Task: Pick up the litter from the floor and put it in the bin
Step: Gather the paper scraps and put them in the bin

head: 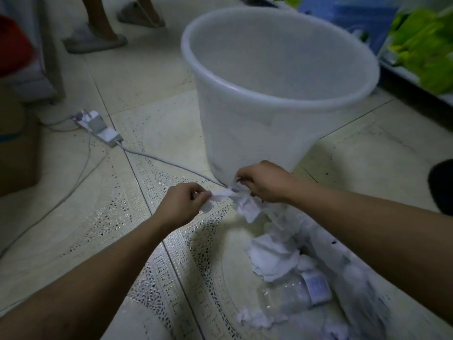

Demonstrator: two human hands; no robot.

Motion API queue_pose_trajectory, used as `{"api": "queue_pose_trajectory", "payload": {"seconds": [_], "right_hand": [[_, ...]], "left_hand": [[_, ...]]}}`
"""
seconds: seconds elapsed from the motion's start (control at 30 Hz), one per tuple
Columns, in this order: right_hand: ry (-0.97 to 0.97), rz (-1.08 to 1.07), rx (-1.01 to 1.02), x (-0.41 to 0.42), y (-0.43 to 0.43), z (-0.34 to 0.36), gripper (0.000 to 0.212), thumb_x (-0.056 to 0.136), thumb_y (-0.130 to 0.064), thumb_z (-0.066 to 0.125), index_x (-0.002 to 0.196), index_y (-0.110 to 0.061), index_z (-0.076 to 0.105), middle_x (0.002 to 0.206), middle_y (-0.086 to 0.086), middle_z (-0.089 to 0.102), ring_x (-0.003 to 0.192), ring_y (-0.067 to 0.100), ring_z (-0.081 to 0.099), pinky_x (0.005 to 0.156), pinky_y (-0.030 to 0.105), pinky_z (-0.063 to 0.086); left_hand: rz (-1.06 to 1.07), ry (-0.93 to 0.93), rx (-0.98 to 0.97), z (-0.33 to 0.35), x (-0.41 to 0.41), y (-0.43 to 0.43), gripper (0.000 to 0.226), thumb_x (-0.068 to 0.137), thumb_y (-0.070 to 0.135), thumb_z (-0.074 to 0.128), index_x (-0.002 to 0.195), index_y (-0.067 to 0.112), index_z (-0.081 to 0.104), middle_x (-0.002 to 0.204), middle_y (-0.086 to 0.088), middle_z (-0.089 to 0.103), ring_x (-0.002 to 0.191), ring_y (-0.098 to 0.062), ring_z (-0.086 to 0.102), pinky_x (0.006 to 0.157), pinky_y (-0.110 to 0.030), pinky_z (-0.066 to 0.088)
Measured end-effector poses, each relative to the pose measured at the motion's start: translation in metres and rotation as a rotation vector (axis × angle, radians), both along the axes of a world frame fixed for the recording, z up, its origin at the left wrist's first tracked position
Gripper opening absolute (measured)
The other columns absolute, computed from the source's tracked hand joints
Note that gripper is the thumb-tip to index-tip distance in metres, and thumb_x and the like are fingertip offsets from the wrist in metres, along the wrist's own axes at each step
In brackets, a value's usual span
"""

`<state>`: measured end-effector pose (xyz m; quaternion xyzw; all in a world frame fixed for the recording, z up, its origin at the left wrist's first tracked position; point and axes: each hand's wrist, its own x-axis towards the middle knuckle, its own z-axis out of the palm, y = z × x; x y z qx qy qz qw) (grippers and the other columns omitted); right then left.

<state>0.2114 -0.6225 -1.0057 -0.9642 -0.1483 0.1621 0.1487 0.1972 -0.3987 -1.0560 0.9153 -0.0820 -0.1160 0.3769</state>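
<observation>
Head view: bin (245,133) upright, paper scrap (232,195) held low at its foot
Patterned tile floor (117,217) of a dim room carries the litter pile (272,253) of tissue and a clear bottle (291,294) near the bin; left hand (182,202) and right hand (264,181) each pinch one end of the scrap, which may tear under the pull or snag the grey cable (171,165) beneath, scattering bits short of the rim
</observation>
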Motion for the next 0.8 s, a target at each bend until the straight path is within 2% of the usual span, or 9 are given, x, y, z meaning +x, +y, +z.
{"api": "queue_pose_trajectory", "payload": {"seconds": [0.07, 0.13, 0.27, 0.37, 0.47, 0.53, 0.6, 0.7, 0.8], "right_hand": [[0.004, -0.046, 0.032, -0.007, 0.001, 0.014, 0.027, 0.096, -0.014, 0.042, 0.111, -0.020, 0.064, 0.099, 0.011, 0.067, 0.066, 0.021, 0.056, 0.061, 0.031, 0.051], [0.028, -0.088, 0.026, -0.016, 0.000, 0.027, 0.032, 0.094, -0.006, 0.040, 0.111, -0.021, 0.062, 0.091, 0.010, 0.060, 0.066, 0.023, 0.061, 0.048, 0.032, 0.053], [0.060, -0.127, 0.061, -0.029, -0.005, 0.052, 0.035, 0.089, 0.003, 0.044, 0.108, -0.019, 0.064, 0.094, 0.007, 0.060, 0.080, 0.028, 0.066, 0.052, 0.033, 0.057], [0.094, -0.153, 0.150, -0.029, -0.005, 0.081, 0.037, 0.087, 0.007, 0.043, 0.093, -0.020, 0.068, 0.102, 0.008, 0.064, 0.071, 0.026, 0.070, 0.057, 0.034, 0.059], [0.067, -0.207, 0.268, -0.024, -0.006, 0.119, 0.038, 0.086, 0.007, 0.045, 0.075, -0.020, 0.070, 0.086, 0.004, 0.070, 0.056, 0.019, 0.070, 0.051, 0.031, 0.058], [0.045, -0.258, 0.394, -0.021, -0.010, 0.146, 0.038, 0.085, 0.006, 0.046, 0.074, -0.018, 0.073, 0.073, 0.003, 0.071, 0.049, 0.020, 0.066, 0.043, 0.027, 0.053], [0.039, -0.277, 0.497, -0.019, -0.015, 0.169, 0.038, 0.086, 0.003, 0.045, 0.081, -0.020, 0.074, 0.071, 0.005, 0.074, 0.045, 0.018, 0.062, 0.040, 0.024, 0.049], [-0.111, -0.338, 0.640, -0.015, -0.025, 0.199, 0.038, 0.084, 0.000, 0.044, 0.079, -0.023, 0.074, 0.069, 0.005, 0.074, 0.039, 0.015, 0.055, 0.035, 0.023, 0.042], [-0.354, -0.514, 0.941, -0.004, -0.039, 0.220, 0.037, 0.082, 0.003, 0.041, 0.074, -0.018, 0.070, 0.066, 0.009, 0.073, 0.036, 0.017, 0.054, 0.032, 0.022, 0.038]], "left_hand": [[0.016, -0.039, -0.004, 0.015, 0.003, -0.003, 0.025, 0.087, 0.045, 0.059, 0.090, 0.023, 0.072, 0.073, 0.008, 0.066, 0.064, -0.004, 0.061, 0.053, -0.021, 0.042], [0.018, -0.073, -0.017, 0.031, 0.004, -0.005, 0.025, 0.086, 0.046, 0.060, 0.089, 0.024, 0.071, 0.074, 0.008, 0.066, 0.065, -0.004, 0.061, 0.053, -0.021, 0.042], [-0.062, -0.157, 0.035, 0.068, 0.006, -0.006, 0.011, 0.082, 0.035, 0.068, 0.086, 0.025, 0.072, 0.076, 0.011, 0.067, 0.069, -0.004, 0.062, 0.056, -0.020, 0.044], [-0.141, -0.219, 0.042, 0.110, 0.013, -0.007, 0.008, 0.081, 0.021, 0.071, 0.088, 0.025, 0.072, 0.080, 0.011, 0.067, 0.072, -0.001, 0.062, 0.061, -0.017, 0.047], [-0.218, -0.286, 0.041, 0.161, 0.022, -0.008, 0.012, 0.080, 0.019, 0.069, 0.086, 0.028, 0.072, 0.077, 0.015, 0.068, 0.070, -0.002, 0.064, 0.066, -0.024, 0.053], [-0.221, -0.334, 0.022, 0.193, 0.030, -0.008, 0.012, 0.081, 0.020, 0.067, 0.087, 0.028, 0.073, 0.079, 0.014, 0.069, 0.070, -0.005, 0.064, 0.067, -0.028, 0.054], [-0.190, -0.393, 0.016, 0.219, 0.038, -0.008, 0.013, 0.083, 0.022, 0.064, 0.089, 0.028, 0.073, 0.082, 0.009, 0.069, 0.072, -0.008, 0.064, 0.067, -0.030, 0.054], [-0.133, -0.491, 0.021, 0.245, 0.050, -0.010, 0.018, 0.086, 0.022, 0.059, 0.096, 0.026, 0.073, 0.089, 0.003, 0.071, 0.074, -0.010, 0.064, 0.066, -0.026, 0.051], [-0.110, -0.568, 0.004, 0.257, 0.062, -0.022, 0.026, 0.089, 0.027, 0.056, 0.110, 0.024, 0.069, 0.100, 0.003, 0.071, 0.078, -0.003, 0.062, 0.061, -0.018, 0.045]]}}
